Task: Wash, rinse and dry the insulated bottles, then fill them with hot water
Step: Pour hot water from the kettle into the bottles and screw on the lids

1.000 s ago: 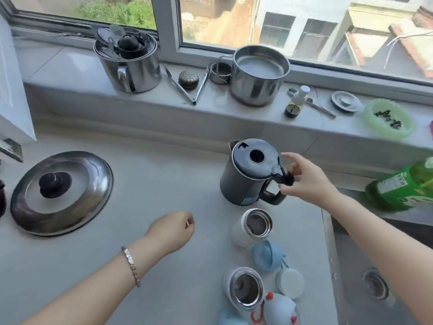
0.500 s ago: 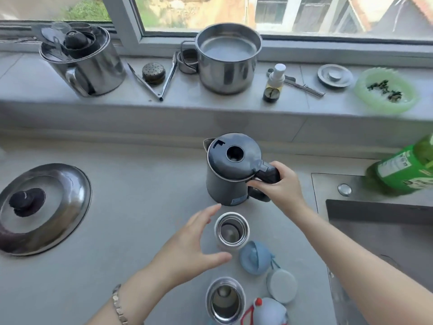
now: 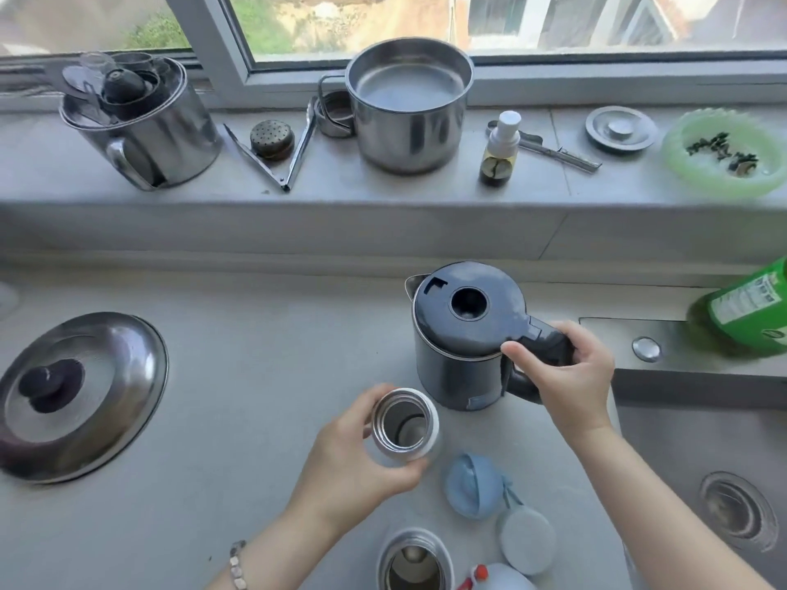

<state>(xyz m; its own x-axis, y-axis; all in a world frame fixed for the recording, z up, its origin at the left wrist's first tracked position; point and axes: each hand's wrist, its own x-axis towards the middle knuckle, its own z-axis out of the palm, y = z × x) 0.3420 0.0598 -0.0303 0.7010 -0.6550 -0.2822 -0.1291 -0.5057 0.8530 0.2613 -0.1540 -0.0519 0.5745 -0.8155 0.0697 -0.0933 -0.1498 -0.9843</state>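
Finding: one second ago the left hand [image 3: 353,457] lay loosely fisted on the counter [image 3: 255,376], apart from the bottles. Half a second ago it was reaching with spread fingers. It now wraps the nearer open bottle [image 3: 402,427], thumb on the near side and fingers curled round the far side. The right hand [image 3: 570,385], then only reaching, now has its fingers closed round the kettle handle [image 3: 545,347].

Position: the bottle stands upright and uncapped toward the counter's front edge, near the sink-side edge and just in front of the kettle [image 3: 464,334]. The kettle appears to rest on the counter, lid shut.

Assessment: with one hand steadying and the other ready to lift, the filling stage appears to be starting. Nothing has been poured.

Surroundings: a second open bottle [image 3: 411,564] stands at the front edge. A blue lid [image 3: 472,485] and a white lid [image 3: 528,540] lie just right of the held bottle. The sink [image 3: 702,440] adjoins on the right. A pan lid [image 3: 81,393] lies at the left edge.

Obstruction: the spout [image 3: 411,283] faces away from the bottle, so the kettle probably needs turning. The loose lids sit close to the pouring zone.
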